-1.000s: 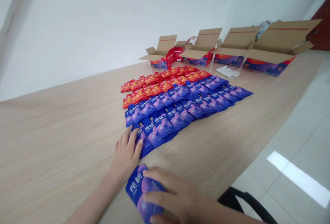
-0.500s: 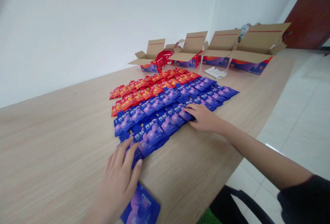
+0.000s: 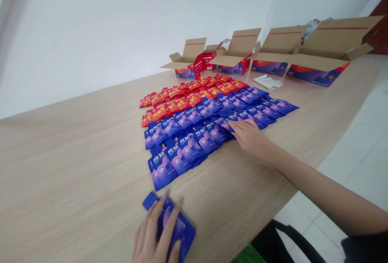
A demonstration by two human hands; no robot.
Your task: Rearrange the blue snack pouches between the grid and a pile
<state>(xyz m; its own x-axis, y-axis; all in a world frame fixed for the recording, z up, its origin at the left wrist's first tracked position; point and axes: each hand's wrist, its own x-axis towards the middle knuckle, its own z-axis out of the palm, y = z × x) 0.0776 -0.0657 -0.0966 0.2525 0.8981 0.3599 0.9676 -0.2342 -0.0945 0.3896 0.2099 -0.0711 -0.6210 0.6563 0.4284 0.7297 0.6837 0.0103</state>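
Observation:
My left hand (image 3: 154, 232) lies at the bottom of the view with its fingers over a loose blue-purple pouch (image 3: 178, 226), gripping it on the wooden table top (image 3: 75, 166). The pouch's blue cap end (image 3: 150, 201) sticks out past my fingers. My right hand (image 3: 248, 137) rests open on the front edge of the neat rows of blue-purple pouches (image 3: 194, 137), holding nothing. Behind those rows lie rows of red-orange pouches (image 3: 182, 101). Part of the loose pouch is hidden under my left hand.
Several open cardboard cartons (image 3: 318, 65) with printed blue and orange sides stand along the far table edge. A white cloth (image 3: 268, 82) lies before them. A black chair back (image 3: 291, 238) sits below the table's right edge, above a tiled floor (image 3: 357, 166).
My left hand has moved from the front of the blue rows down onto the loose pouch. My right hand stays at the rows, and the view has shifted slightly.

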